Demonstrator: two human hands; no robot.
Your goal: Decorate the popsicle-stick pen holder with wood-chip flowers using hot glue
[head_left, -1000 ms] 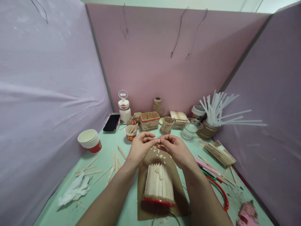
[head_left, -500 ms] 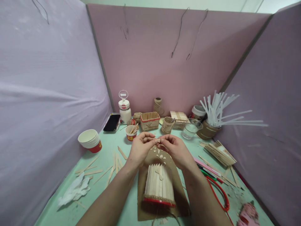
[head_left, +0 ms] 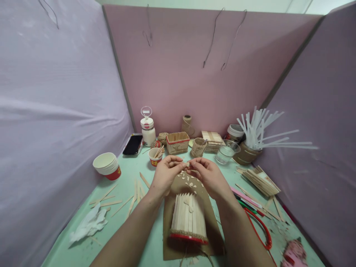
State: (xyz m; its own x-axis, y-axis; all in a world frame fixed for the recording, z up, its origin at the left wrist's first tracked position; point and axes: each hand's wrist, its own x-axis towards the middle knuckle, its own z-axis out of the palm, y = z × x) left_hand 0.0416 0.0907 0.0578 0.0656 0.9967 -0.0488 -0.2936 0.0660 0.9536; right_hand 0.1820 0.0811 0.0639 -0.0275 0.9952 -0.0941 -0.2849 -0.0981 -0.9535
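Note:
Between the fingertips of my left hand (head_left: 167, 172) is a small pale wood chip (head_left: 188, 164), held in a pinch. My right hand (head_left: 207, 173) is closed at the chip's right side, its thumb and forefinger pinched together; a thin pale edge shows there, but I cannot make out if it is a separate piece. Below the hands, small petal-shaped wood chips (head_left: 190, 184) are scattered on a brown board (head_left: 169, 246). A craft-stick piece with a red-trimmed base (head_left: 187, 218) lies on that board, with a few petal chips on its slats.
Loose craft sticks (head_left: 136, 191) and a crumpled tissue (head_left: 89, 226) lie left. Stacked paper cups (head_left: 107, 166), a stick-filled cup (head_left: 155, 157), a basket (head_left: 177, 144) and a glass bowl (head_left: 226, 152) stand around. Pens (head_left: 246, 198), red-handled scissors (head_left: 263, 230) and glue sticks (head_left: 257, 133) are right.
My right fingertips have drawn slightly right, away from the left ones, and the chip appears turned. The other things stay where they were.

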